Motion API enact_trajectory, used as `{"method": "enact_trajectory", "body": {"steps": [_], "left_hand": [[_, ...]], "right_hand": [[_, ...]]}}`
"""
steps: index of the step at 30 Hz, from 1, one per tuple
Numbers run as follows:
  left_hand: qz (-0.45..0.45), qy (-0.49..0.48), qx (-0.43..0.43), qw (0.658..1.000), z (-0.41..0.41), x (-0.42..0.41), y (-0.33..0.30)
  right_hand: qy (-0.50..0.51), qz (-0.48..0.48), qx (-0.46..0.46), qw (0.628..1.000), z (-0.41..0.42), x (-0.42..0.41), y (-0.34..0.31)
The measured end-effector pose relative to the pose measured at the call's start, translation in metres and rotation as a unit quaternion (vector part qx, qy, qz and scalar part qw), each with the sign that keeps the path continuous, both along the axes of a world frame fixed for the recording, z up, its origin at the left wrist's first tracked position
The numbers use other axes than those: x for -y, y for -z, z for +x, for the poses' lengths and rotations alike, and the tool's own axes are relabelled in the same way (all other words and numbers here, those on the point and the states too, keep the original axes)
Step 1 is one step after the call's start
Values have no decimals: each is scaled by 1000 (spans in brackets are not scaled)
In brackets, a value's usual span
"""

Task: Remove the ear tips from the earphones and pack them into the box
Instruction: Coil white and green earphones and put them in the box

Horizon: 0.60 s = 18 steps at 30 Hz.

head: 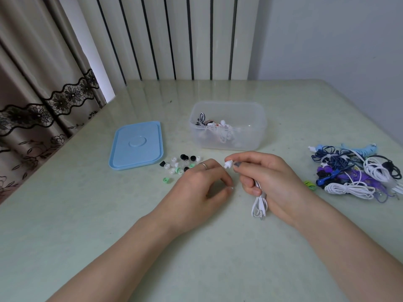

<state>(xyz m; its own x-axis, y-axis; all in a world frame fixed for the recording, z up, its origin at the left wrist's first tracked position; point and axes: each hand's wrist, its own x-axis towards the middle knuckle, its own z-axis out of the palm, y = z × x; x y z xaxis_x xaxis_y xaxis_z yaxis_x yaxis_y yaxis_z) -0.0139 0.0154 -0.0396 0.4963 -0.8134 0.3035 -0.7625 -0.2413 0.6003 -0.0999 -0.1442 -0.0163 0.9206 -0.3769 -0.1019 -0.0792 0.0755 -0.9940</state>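
My right hand (265, 182) grips a bundled white earphone; its bud with a white ear tip (227, 164) pokes out past my thumb and forefinger, and the cable loop and jack (260, 209) hang below my palm. My left hand (202, 185) hovers just left of it with its fingers curled; whether they hold anything is hidden. Several loose ear tips (180, 165), black, white and green, lie on the table left of my left hand. The clear plastic box (259, 127) stands behind my hands with several coiled earphones inside.
A blue lid (136, 146) lies flat to the left of the box. A tangled pile of earphones (353, 173), white, blue and purple, sits at the table's right edge. A curtain hangs at the left and a radiator stands behind the table (87, 214).
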Motion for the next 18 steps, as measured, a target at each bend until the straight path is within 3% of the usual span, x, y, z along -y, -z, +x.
{"method": "enact_trajectory", "body": {"steps": [9,18], "left_hand": [[-109,-42,-150,982,3,-3,-4],[-134,-48,-184,972,4,-3,-4]], "right_hand": [[-2,3,1,1000,-1,-1,-1],[-4,-36,27,999,0,-4,0]]}}
